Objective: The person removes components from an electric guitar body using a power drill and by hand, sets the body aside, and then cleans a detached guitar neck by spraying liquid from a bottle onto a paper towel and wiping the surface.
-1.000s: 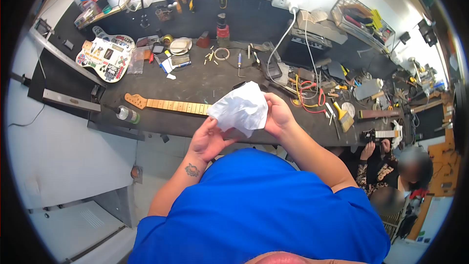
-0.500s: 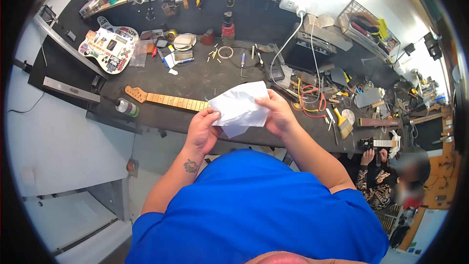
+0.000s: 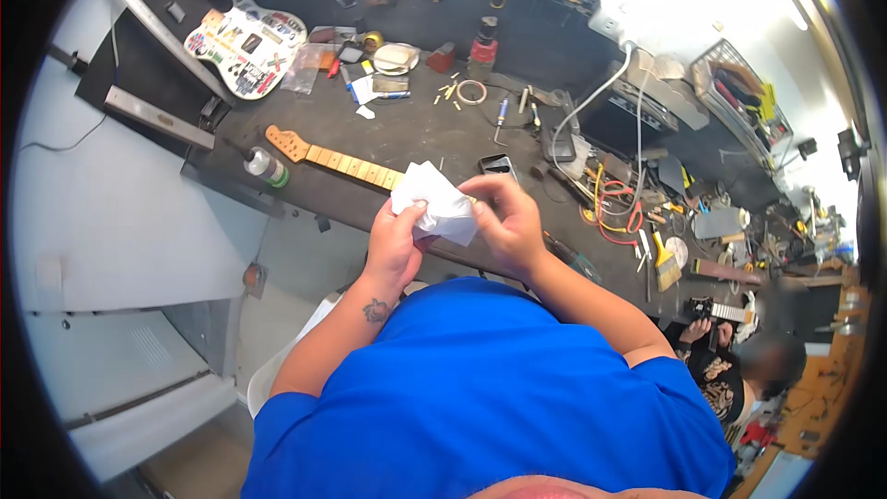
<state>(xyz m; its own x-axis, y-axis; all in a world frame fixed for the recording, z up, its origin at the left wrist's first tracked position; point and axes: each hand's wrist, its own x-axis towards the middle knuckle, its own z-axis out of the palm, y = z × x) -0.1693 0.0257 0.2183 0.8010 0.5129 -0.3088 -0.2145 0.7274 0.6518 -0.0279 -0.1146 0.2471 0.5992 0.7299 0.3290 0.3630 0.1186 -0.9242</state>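
A crumpled white cloth or paper (image 3: 434,203) is held over the workbench's front edge. My left hand (image 3: 397,238) grips its left side, the thumb pressed on top. At its right edge my right hand (image 3: 506,222) is closed in a pinch, with the fingertips touching the sheet's corner. A maple guitar neck (image 3: 356,166) lies on the bench behind, its right end hidden by the white sheet. Just beyond my right hand lies a dark phone-like object (image 3: 497,166).
A stickered guitar body (image 3: 249,44) lies at the back left, near a bottle (image 3: 266,167). Tools, red cables and a brush (image 3: 666,263) crowd the right. A co-worker (image 3: 730,365) handles another guitar neck (image 3: 730,312) at the far right.
The white sheet, spread out before, is now bunched smaller between my hands. The view has shifted, and the bench things appear further right. The dark phone-like object now shows more fully.
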